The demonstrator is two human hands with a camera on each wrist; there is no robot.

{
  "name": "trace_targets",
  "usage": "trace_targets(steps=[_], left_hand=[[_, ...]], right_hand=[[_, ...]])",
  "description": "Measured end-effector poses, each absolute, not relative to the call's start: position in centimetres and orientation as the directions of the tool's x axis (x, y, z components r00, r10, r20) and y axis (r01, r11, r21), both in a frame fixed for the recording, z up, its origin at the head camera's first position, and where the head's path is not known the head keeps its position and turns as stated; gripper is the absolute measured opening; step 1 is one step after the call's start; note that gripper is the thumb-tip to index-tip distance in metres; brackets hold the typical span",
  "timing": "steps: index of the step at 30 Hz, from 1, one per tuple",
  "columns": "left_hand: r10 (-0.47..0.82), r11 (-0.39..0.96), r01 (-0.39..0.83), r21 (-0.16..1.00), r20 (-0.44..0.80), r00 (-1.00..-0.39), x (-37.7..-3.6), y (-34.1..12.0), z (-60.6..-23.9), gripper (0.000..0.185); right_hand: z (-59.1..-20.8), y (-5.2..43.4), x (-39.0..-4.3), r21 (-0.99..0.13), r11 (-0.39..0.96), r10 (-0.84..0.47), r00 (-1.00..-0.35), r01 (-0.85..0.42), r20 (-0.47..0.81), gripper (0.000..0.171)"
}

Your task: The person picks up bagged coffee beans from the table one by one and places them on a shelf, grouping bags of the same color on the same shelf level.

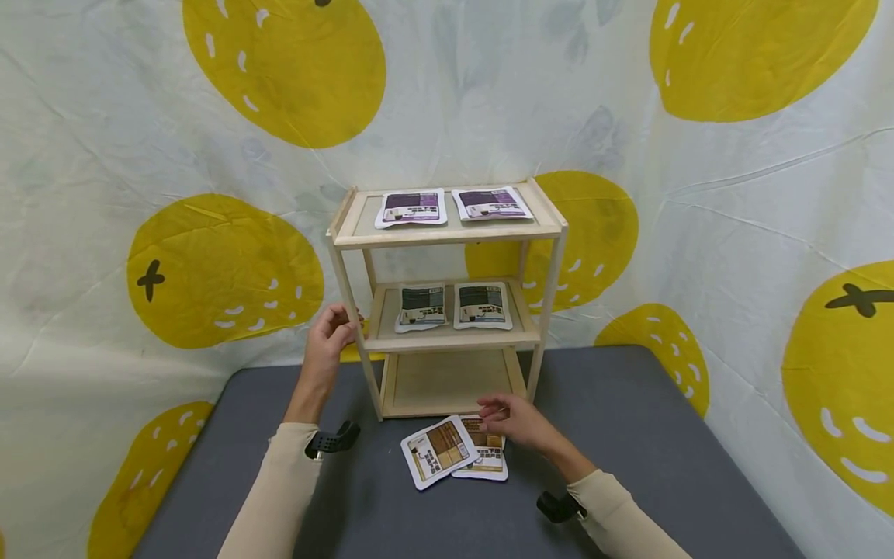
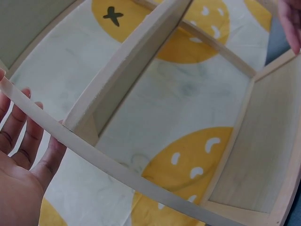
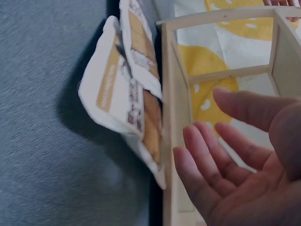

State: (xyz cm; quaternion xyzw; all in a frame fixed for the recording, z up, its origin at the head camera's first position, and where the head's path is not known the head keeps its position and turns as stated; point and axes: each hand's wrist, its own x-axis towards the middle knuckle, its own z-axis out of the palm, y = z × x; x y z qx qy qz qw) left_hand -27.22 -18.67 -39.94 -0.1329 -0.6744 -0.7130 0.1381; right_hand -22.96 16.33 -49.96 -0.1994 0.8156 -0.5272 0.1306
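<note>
A light wooden three-tier shelf (image 1: 454, 341) stands on the dark grey surface. My left hand (image 1: 330, 334) holds its left front post, the fingers passing behind the wood in the left wrist view. Two flat white-edged packets with brown-and-tan printing lie in front of the shelf: the left packet (image 1: 438, 452) overlaps the right packet (image 1: 489, 458). Just above the right packet hovers my right hand (image 1: 517, 421), fingers loosely bent and nothing between them. The right wrist view shows its bare palm (image 3: 254, 188) beside the bottom shelf edge.
Two purple packets, left (image 1: 412, 208) and right (image 1: 491, 203), lie on the top tier. Two dark-printed packets, left (image 1: 422, 307) and right (image 1: 482, 304), lie on the middle tier. A fabric backdrop (image 1: 433, 93) with yellow fruit prints hangs closely behind the shelf.
</note>
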Motion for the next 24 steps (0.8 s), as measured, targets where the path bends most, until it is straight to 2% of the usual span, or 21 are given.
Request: trace_targets(steps=[6,13,18,24], left_hand=[[-0.018,-0.049,0.369,0.928,0.368,-0.930,-27.2,-18.7,-39.9,0.028],[-0.015,-0.051,0.372,0.927,0.372,-0.928,-27.2,-18.7,-39.9,0.026],[-0.020,-0.053,0.374,0.926,0.374,-0.927,-27.3,-18.7,-39.9,0.023],[-0.021,-0.054,0.373,0.926,0.373,-0.928,-27.3,-18.7,-40.1,0.024]], right_hand=[[-51.2,16.8,-22.7,-0.897,0.423,-0.320,-0.947,-0.128,-0.016,0.047],[-52.8,16.9,-22.5,-0.827,0.560,-0.129,-0.991,-0.045,-0.033,0.039],[-53.2,16.8,-22.1,-0.773,0.632,-0.087,-0.996,-0.061,0.007,0.039],[-53.6,16.3,-21.7,-0.734,0.672,-0.078,-0.995,-0.101,0.066,0.051]])
